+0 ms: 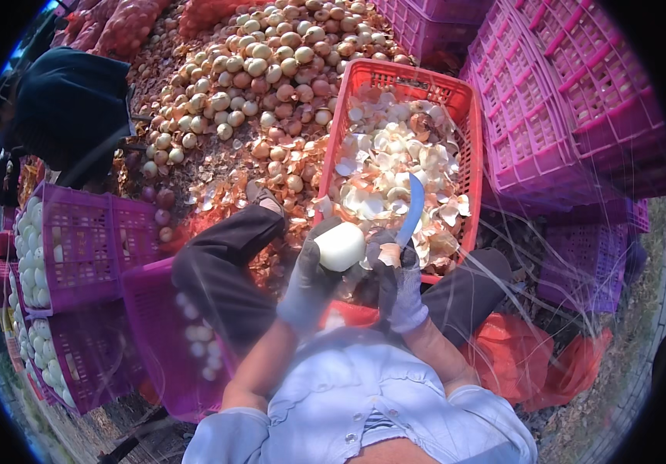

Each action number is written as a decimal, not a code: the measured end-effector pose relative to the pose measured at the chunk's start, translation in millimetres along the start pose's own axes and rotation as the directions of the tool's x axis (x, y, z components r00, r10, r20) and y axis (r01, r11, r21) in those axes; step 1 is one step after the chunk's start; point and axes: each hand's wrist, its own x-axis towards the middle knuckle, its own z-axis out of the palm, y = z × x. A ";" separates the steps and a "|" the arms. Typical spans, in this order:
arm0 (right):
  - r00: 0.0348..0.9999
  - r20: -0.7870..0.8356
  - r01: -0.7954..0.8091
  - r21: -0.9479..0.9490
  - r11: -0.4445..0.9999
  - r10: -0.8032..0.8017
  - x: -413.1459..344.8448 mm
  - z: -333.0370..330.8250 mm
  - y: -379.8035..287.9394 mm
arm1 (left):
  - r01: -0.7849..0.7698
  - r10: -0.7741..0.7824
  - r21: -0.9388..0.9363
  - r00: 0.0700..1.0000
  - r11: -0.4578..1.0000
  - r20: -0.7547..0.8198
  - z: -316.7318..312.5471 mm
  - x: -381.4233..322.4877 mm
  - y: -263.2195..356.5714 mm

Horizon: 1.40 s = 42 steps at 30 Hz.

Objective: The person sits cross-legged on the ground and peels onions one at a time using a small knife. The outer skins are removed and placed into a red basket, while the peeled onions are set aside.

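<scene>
My left hand [312, 278], in a grey and white work glove, grips a peeled white onion [341, 247] above my lap. Close beside it, my gloved right hand [398, 284] holds a knife with a curved blade [412, 209] that points up and away from me. A piece of brown onion skin [390, 254] sits at the right fingers, by the knife's base. Just beyond both hands stands a red plastic crate [471, 145] filled with loose onion peelings [394, 151]. The knife's handle is mostly hidden in the glove.
Unpeeled onions [269, 64] lie heaped on the ground ahead. Purple crates of peeled onions [86, 249] are stacked at left, beside a tilted purple crate [153, 325]. More crates [542, 110] rise at right. Another person [69, 104] bends at upper left. Red mesh sacking [513, 359] lies at lower right.
</scene>
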 end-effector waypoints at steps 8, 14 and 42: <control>0.920 0.203 -0.050 -0.788 0.614 0.335 -7.7 -33.0 -50.2 | 0.163 -0.097 -0.607 0.985 0.778 0.141 -35.0 -0.5 1.3; 0.991 -0.129 -0.133 -0.887 0.442 0.039 9.6 -58.1 -70.9 | 0.146 -0.127 -0.503 0.989 0.852 0.072 -22.7 1.7 11.4; 0.885 0.465 0.428 -0.824 0.370 0.011 8.6 2.6 -36.4 | 0.089 -0.089 -0.133 0.996 0.987 0.001 -30.3 1.6 -4.3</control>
